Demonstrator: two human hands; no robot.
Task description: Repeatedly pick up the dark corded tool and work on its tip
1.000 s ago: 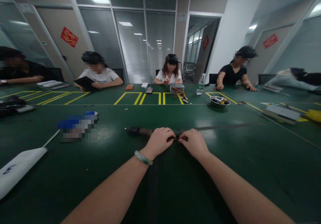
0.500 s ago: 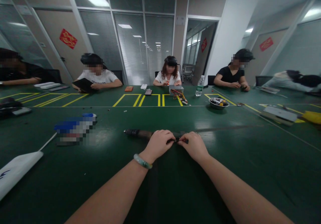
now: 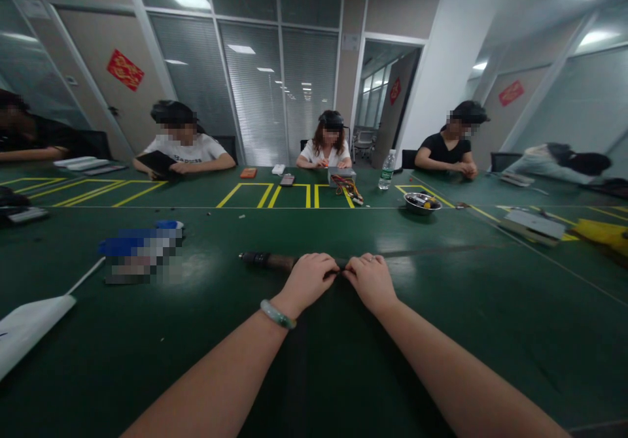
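A dark, rod-like tool [image 3: 281, 263] with a black collar and a small metal tip at its left end lies crosswise on the green table [image 3: 206, 353]. My left hand [image 3: 313, 280], with a jade-coloured bangle at the wrist, is at the tool's middle, fingers closed and pinched together. My right hand [image 3: 371, 282], wearing a ring, is closed the same way just to the right. The fingertips of both hands nearly meet at the tool's near side. Whatever they pinch is hidden by the fingers, and the hands cover much of the tool.
A metal bowl [image 3: 422, 204] of small parts and a water bottle [image 3: 386, 170] stand beyond my right hand. A blurred blue-and-white item [image 3: 142, 248] and a white power strip or box [image 3: 34, 333] lie left. Several people sit across; a grey box with coloured wires [image 3: 342, 176] is before one.
My right hand has shifted slightly left, and the fingertips have drawn together, covering the small dark bit seen between them earlier. The view has turned slightly right.
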